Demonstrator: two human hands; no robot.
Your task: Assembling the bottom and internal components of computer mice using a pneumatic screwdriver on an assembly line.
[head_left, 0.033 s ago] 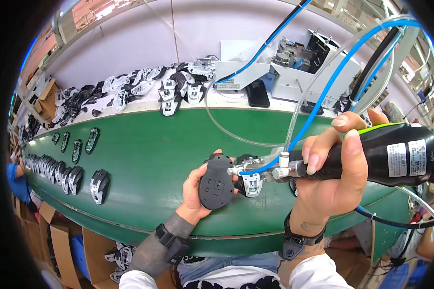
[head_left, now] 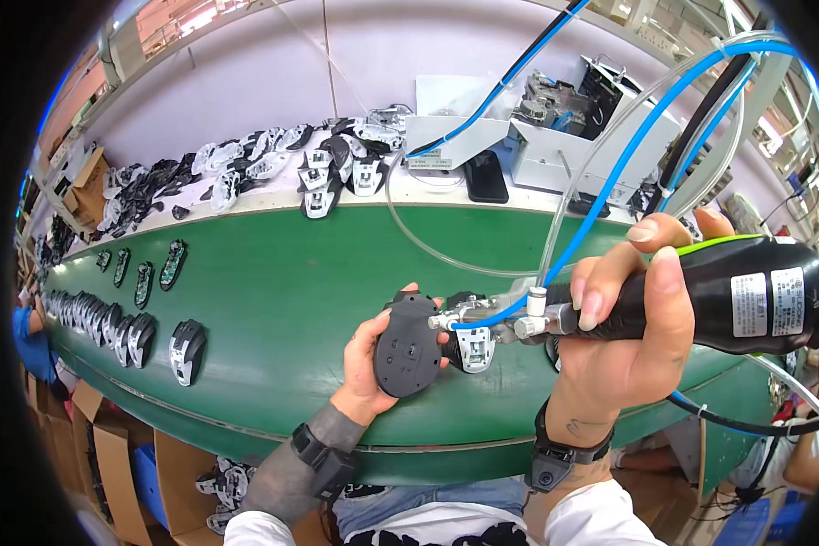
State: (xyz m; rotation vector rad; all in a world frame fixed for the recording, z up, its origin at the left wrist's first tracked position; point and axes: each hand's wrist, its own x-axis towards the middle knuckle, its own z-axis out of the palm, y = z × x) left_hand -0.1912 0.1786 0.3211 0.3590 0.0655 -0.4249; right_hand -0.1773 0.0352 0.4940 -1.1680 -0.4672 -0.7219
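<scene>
My left hand [head_left: 364, 364] grips a computer mouse [head_left: 408, 350] by its sides, with the flat black underside and its screw holes turned up. My right hand [head_left: 632, 318] is wrapped around a black power screwdriver [head_left: 723, 291] held almost level. A blue air hose [head_left: 601, 196] runs to the metal fittings at its front end. That front end reaches the mouse's right edge; whether the bit touches it cannot be made out. Behind the fittings, on the green surface, lies a white-and-black mouse part [head_left: 474, 349], partly covered.
Several mouse shells [head_left: 187, 353] stand in a row at left on the green work surface [head_left: 282, 300], with small green circuit boards [head_left: 174, 264] behind them. White and black shells [head_left: 318, 182] crowd the back ledge beside a dark phone [head_left: 487, 176] and a white machine [head_left: 555, 155]. Cardboard boxes [head_left: 177, 473] stand below left.
</scene>
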